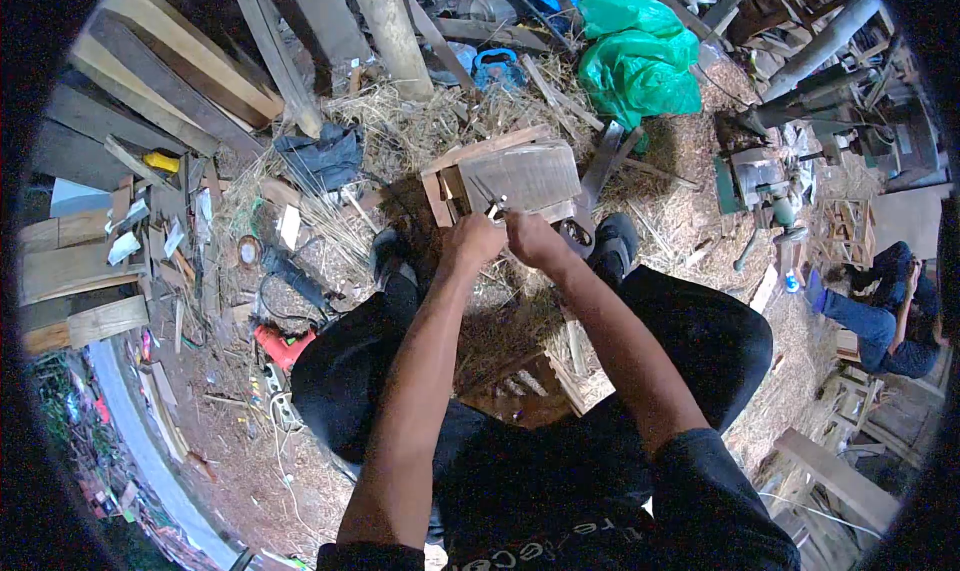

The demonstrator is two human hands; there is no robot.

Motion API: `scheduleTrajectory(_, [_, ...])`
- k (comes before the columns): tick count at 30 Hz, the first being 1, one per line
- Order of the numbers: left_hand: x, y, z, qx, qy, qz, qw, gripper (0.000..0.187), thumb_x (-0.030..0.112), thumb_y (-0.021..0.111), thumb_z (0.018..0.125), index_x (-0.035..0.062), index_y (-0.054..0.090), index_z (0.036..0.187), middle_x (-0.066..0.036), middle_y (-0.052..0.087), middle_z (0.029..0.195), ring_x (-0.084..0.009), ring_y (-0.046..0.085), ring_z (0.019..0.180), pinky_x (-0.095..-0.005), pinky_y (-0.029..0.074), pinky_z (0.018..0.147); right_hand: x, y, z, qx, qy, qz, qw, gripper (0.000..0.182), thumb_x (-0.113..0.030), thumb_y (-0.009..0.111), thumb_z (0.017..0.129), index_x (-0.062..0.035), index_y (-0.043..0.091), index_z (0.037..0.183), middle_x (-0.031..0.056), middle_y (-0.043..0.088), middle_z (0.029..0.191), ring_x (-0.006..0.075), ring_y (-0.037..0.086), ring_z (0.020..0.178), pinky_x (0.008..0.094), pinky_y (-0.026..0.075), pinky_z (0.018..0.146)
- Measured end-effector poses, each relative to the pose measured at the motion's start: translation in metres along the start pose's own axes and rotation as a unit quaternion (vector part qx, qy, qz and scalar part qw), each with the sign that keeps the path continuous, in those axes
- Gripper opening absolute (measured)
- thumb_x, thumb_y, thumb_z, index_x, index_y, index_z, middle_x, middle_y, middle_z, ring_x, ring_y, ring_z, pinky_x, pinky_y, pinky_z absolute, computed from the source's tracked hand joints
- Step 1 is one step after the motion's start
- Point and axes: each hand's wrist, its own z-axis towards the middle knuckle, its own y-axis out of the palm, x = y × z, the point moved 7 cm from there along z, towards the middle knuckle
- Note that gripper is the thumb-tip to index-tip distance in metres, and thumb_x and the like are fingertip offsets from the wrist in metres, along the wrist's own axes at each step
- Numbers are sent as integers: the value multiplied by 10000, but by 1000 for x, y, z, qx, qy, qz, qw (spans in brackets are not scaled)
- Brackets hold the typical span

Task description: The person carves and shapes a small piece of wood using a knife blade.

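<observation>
My left hand (475, 239) and my right hand (535, 239) are close together, both with fingers closed, at the near edge of a small wooden block or box (535, 171). A small metal tool (495, 205) with thin dark prongs projects from between them over the wood. My left hand seems to grip it; its exact kind is too small to make out. Whatever my right fingers pinch is hidden. Beside my right hand, near my shoe, lies a dark ring-shaped roll (576, 235).
Straw and shavings cover the ground. A red power tool (283, 348) and a blue-grey angle grinder (295, 279) lie left. Planks (190, 56) lean behind; a green plastic bag (640, 56) sits at the back. A vise-like machine (765, 176) and another person (885, 316) are right.
</observation>
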Motion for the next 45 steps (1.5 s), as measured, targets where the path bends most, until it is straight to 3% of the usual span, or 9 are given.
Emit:
scheduleTrajectory(8, [-14, 18, 24, -6, -2, 4, 1000, 468, 360, 590, 770, -6, 683, 1047, -269, 624, 1128, -392, 618, 1066, -449, 485, 921, -2, -17, -27, 99, 23, -6, 995, 155, -125, 473, 910, -1, 474, 1002, 308, 603, 769, 504, 589, 711, 559, 462, 581])
scheduleTrajectory(19, [-13, 2, 20, -22, -18, 1, 1000, 442, 312, 602, 728, -10, 685, 1020, -275, 630, 1098, -407, 628, 1033, -453, 496, 892, -1, -1, -23, -3, 150, -78, 986, 204, -155, 398, 929, -29, 459, 1076, 294, 647, 832, 468, 645, 773, 556, 519, 680])
scheduleTrajectory(25, [-11, 13, 29, -47, 62, 84, 993, 424, 287, 583, 735, -24, 687, 1004, -281, 635, 1078, -420, 633, 1012, -468, 499, 881, 3, 5, -7, 9, 42, 15, 999, 211, -164, 472, 911, 13, 567, 975, 292, 638, 806, 464, 638, 809, 523, 502, 697])
scheduleTrajectory(29, [-7, 4, 4, 95, 6, 17, 995, 269, 180, 552, 772, -18, 700, 878, -278, 661, 912, -419, 659, 876, -493, 522, 789, 50, 3, 1, -8, 32, 111, 993, 363, -293, 480, 981, 37, 629, 957, 210, 661, 791, 245, 661, 739, 380, 496, 703])
scheduleTrajectory(32, [3, -1, -14, 121, 32, 39, 991, 249, 175, 555, 794, -6, 700, 881, -266, 664, 866, -426, 659, 843, -492, 526, 768, 48, -39, -10, 196, 95, 120, 969, 358, -293, 497, 985, 39, 624, 944, 169, 669, 793, 181, 628, 729, 354, 487, 692])
scheduleTrajectory(33, [7, -10, -26, 187, 65, -24, 980, 241, 184, 543, 830, -7, 689, 847, -258, 661, 821, -439, 651, 786, -514, 519, 729, 28, -61, -16, 147, 149, 65, 976, 359, -307, 553, 966, 45, 624, 950, 113, 664, 777, 154, 604, 719, 315, 477, 685])
scheduleTrajectory(40, [62, -93, -96, 327, 176, -78, 925, 206, 120, 534, 863, -66, 615, 900, -322, 603, 731, -492, 605, 760, -543, 490, 702, -43, -129, 7, 256, -19, 272, 927, 347, -287, 703, 878, 16, 620, 1025, -7, 604, 785, 79, 514, 670, 255, 428, 603])
scheduleTrajectory(41, [65, -100, -90, 338, 211, -58, 915, 222, 139, 526, 872, -62, 608, 916, -304, 615, 736, -483, 613, 731, -534, 498, 681, -64, -143, 3, 210, 44, 291, 932, 334, -255, 707, 877, 19, 613, 1043, -13, 586, 795, 76, 513, 703, 240, 425, 625])
scheduleTrajectory(45, [95, -143, -141, 352, 215, -64, 909, 223, 174, 498, 911, -20, 601, 947, -224, 638, 715, -409, 646, 699, -495, 503, 652, -120, -195, 4, 245, -80, 331, 908, 269, -247, 690, 886, 3, 653, 978, -2, 612, 746, 71, 523, 686, 265, 438, 601])
